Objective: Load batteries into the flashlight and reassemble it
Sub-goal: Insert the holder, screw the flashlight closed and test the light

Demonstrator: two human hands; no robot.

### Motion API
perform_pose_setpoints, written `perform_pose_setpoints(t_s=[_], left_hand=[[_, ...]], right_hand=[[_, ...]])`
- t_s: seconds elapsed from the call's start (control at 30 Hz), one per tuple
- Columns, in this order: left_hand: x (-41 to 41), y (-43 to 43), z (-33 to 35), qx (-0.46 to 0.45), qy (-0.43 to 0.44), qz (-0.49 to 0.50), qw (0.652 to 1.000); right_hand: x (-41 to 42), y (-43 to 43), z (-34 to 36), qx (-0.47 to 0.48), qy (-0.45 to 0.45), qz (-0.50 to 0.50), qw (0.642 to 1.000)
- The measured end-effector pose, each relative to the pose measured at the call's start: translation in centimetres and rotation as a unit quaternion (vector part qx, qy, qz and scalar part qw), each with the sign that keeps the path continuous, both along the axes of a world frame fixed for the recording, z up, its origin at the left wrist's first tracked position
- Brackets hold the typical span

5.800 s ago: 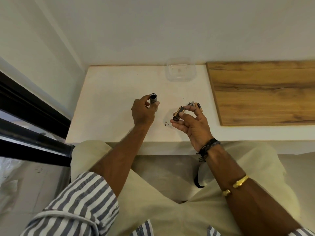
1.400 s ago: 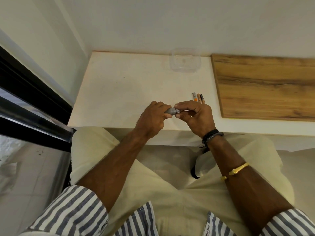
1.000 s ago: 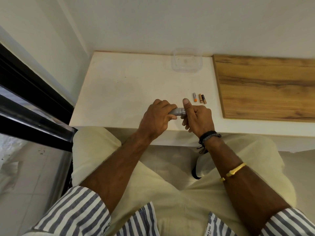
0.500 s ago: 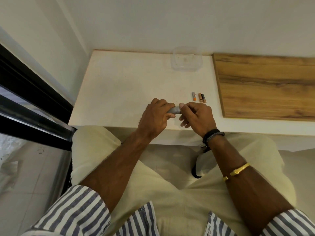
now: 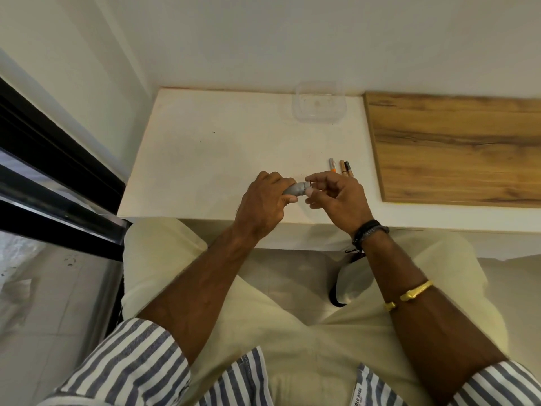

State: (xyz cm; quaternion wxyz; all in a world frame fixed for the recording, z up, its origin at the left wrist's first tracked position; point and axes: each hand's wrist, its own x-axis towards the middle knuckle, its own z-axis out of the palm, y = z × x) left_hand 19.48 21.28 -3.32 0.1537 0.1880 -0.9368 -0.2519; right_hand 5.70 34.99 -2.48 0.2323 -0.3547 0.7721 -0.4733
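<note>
- From the head camera we see a white shelf set into a corner of plain white wall, its surface faintly smudged.
- Just above the shelf's near edge, we hold a grey flashlight lying sideways between both hands.
- Our left hand is wrapped around the flashlight's body, fingers curled tight over it.
- Our right hand pinches the flashlight's right end between thumb and forefinger; the other fingers hang loosely curled.
- Three small batteries lie side by side on the shelf, toward its right side, just beyond our right hand.
- A clear plastic tub sits at the back of the shelf against the wall.
- A wooden board butts against the shelf's right side.
- A black window frame runs left of the shelf, with pale floor tiles below it.
- Below the shelf are our cream trousers and striped sleeves.
</note>
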Motion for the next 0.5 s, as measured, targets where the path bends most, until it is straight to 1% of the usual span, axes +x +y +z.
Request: perform_pose_setpoints(t_s=[0.1, 0.2, 0.27, 0.3, 0.37, 0.43, 0.47, 0.5], left_hand=[[0.0, 0.2, 0.2, -0.009, 0.005, -0.018, 1.0], [-0.1, 0.8, 0.3, -0.016, 0.007, -0.043, 0.999], [-0.3, 1.0, 0.3, -0.019, 0.003, -0.051, 0.998], [-0.3, 1.0, 0.3, -0.018, 0.003, -0.051, 0.999], [-0.4, 1.0, 0.3, -0.01, 0.007, -0.042, 0.999], [-0.5, 0.9, 0.3, -0.003, 0.011, -0.02, 1.0], [-0.5, 0.9, 0.2, -0.001, 0.008, -0.012, 1.0], [-0.5, 0.8, 0.2, -0.001, 0.003, -0.008, 1.0]], right_hand=[[0.4, 0.0, 0.0, 0.035, 0.0, -0.03, 0.999], [0.8, -0.2, 0.0, 0.121, 0.044, -0.078, 0.989], [0.8, -0.3, 0.0, 0.163, 0.029, -0.105, 0.981], [0.8, -0.3, 0.0, 0.165, 0.01, -0.108, 0.98], [0.6, -0.1, 0.2, 0.122, -0.037, -0.09, 0.988], [0.3, 0.2, 0.4, 0.045, -0.096, -0.044, 0.993], [0.0, 0.3, 0.4, 0.017, -0.105, -0.016, 0.994], [-0.2, 0.4, 0.5, 0.002, -0.096, 0.006, 0.995]])
